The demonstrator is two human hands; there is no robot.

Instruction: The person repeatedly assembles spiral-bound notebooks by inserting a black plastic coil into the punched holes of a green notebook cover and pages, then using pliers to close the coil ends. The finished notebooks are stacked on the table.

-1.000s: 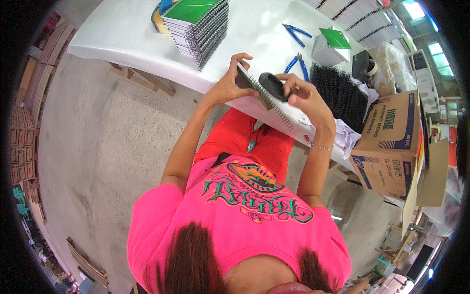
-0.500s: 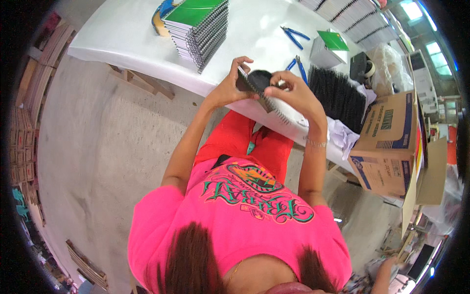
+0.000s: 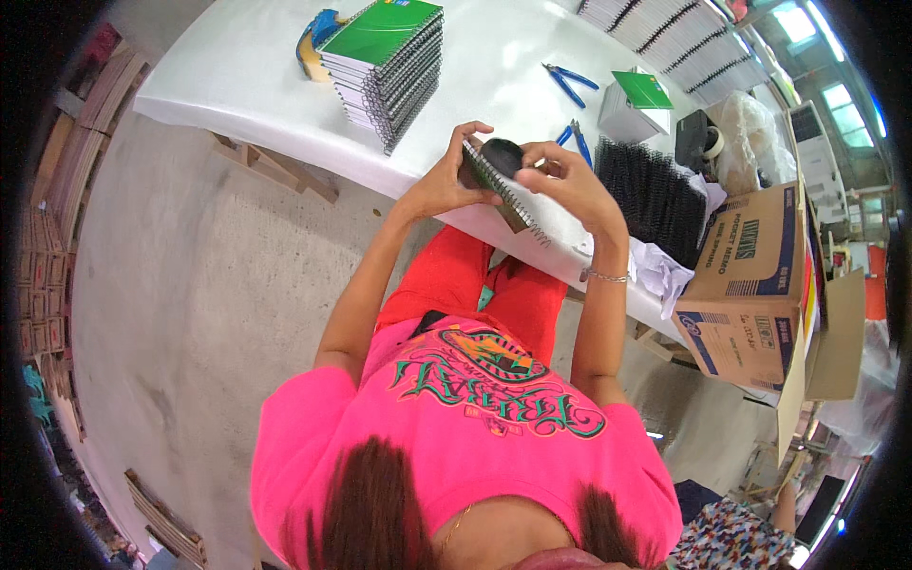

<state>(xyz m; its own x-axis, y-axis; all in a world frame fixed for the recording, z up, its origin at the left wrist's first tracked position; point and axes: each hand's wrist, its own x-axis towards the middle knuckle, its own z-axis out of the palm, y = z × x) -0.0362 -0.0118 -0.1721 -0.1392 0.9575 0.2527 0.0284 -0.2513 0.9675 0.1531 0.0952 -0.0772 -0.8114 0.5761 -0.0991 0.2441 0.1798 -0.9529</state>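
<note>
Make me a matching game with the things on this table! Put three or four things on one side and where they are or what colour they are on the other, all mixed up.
Things:
1. Spiral notebook
2. Stack of green-covered notebooks
3. Pliers
4. Cardboard box

Descriptions:
A. Blue handles, lying on the white table
B. Held in both hands, the left hand and the right hand
C. Brown, at the right end of the table
D. Piled up at the far left of the table

Pairs: 1-B, 2-D, 3-A, 4-C
</note>
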